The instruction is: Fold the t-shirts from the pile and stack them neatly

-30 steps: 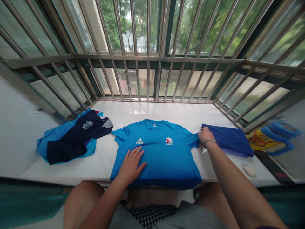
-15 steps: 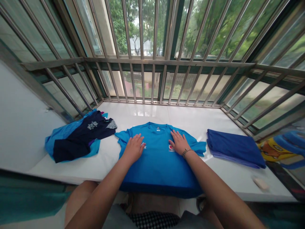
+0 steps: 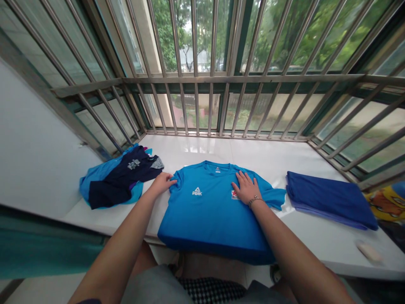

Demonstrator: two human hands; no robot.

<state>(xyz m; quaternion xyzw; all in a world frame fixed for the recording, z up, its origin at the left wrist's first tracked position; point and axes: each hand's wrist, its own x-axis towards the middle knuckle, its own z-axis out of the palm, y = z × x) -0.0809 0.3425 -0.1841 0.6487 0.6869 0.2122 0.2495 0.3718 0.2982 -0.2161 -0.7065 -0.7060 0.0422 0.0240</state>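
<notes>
A blue T-shirt [image 3: 209, 211] lies face up on the white sill, collar toward the window, its lower part hanging over the front edge. A white logo marks its chest. At the sleeve on the left, my left hand [image 3: 163, 183] has its fingers closed on the sleeve's edge. My right hand [image 3: 247, 188] rests flat with fingers spread on the other side of the chest, partly covering a small red and white badge. A bracelet circles that wrist.
Rumpled dark navy and blue clothes [image 3: 110, 183] lie at the left. Folded dark blue cloth [image 3: 329, 198] sits at the right, near a small beige block [image 3: 368, 251]. Metal window bars [image 3: 196, 105] rise behind the white sill [image 3: 202, 147]. A yellow and blue item [image 3: 387, 202] stands far right.
My left hand has moved left from the shirt's chest to its sleeve and closed on it, uncovering the logo. My right hand stays flat on the shirt. The view has shifted slightly.
</notes>
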